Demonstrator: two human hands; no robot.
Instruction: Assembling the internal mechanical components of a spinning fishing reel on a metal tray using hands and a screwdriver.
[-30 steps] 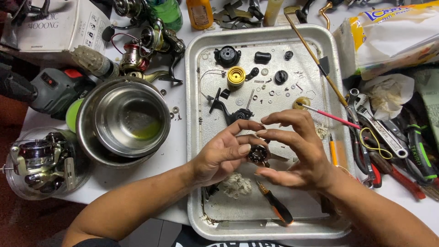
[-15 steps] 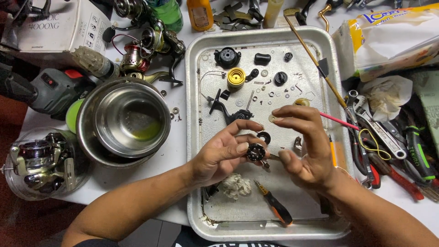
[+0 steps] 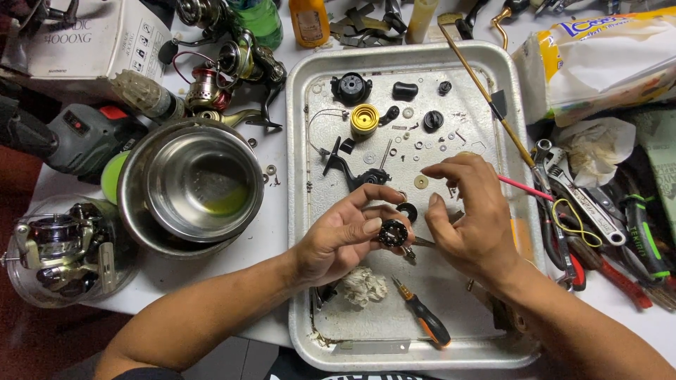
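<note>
My left hand [image 3: 348, 232] holds a small black round reel part [image 3: 393, 232] between thumb and fingers, above the metal tray [image 3: 310, 295]. My right hand [image 3: 468, 218] hovers just right of the part, fingers spread and curled, with nothing visibly gripped. A black ring [image 3: 406, 210] lies on the tray just above the held part. A yellow spool [image 3: 365, 118], a black reel body [image 3: 352, 172] and several small washers and screws lie further up the tray.
A small orange-handled screwdriver [image 3: 422, 320] and a wad of white cloth [image 3: 364, 285] lie on the tray near my wrists. A steel bowl [image 3: 193, 184] stands left of it, with fishing reels, a drill and a box beyond. Pliers and wrenches [image 3: 577, 211] crowd the right side.
My right hand has drawn back from the black part and opened its fingers. My left hand has kept the part in nearly the same place.
</note>
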